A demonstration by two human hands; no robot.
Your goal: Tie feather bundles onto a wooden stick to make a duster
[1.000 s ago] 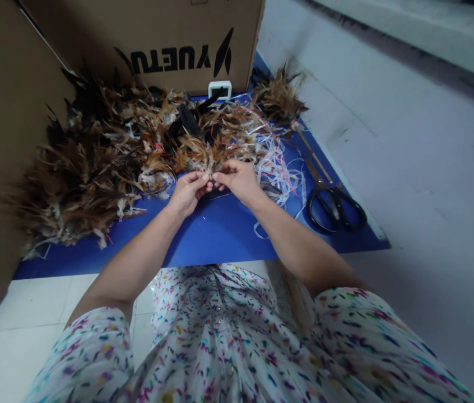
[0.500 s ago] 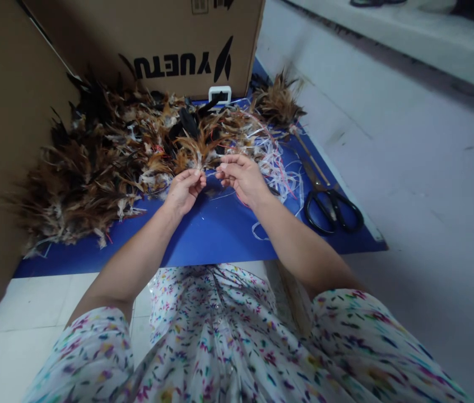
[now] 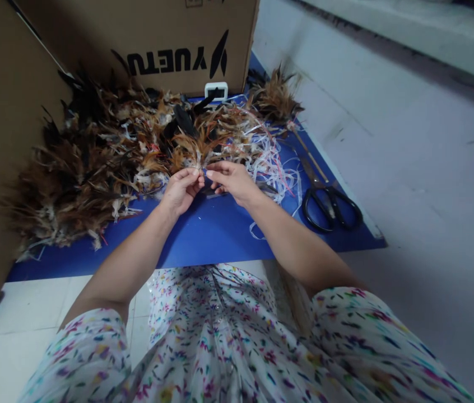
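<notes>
My left hand (image 3: 181, 190) pinches the pale base of a small bunch of brown feathers (image 3: 193, 150), whose tips fan out away from me. Close beside it on the right is my right hand (image 3: 232, 182), its thumb and forefinger near the bunch's base. Whatever lies between those fingertips is too small to make out. Behind and left of both hands spreads a large heap of brown and black feathers (image 3: 81, 184). White and pink plastic strips (image 3: 277, 168) lie tangled just right of my right hand.
Black-handled scissors (image 3: 331, 208) lie at the right of the blue table (image 3: 203, 240), beside a thin stick (image 3: 310, 155) tipped with feathers. Cardboard boxes (image 3: 153, 28) stand behind and at the left. A small white device (image 3: 216, 87) sits by the back box; a wall (image 3: 388, 140) borders the right.
My right hand has moved left, closing the gap to my left hand. My left hand keeps its pinch on the feather bunch. The view has shifted slightly.
</notes>
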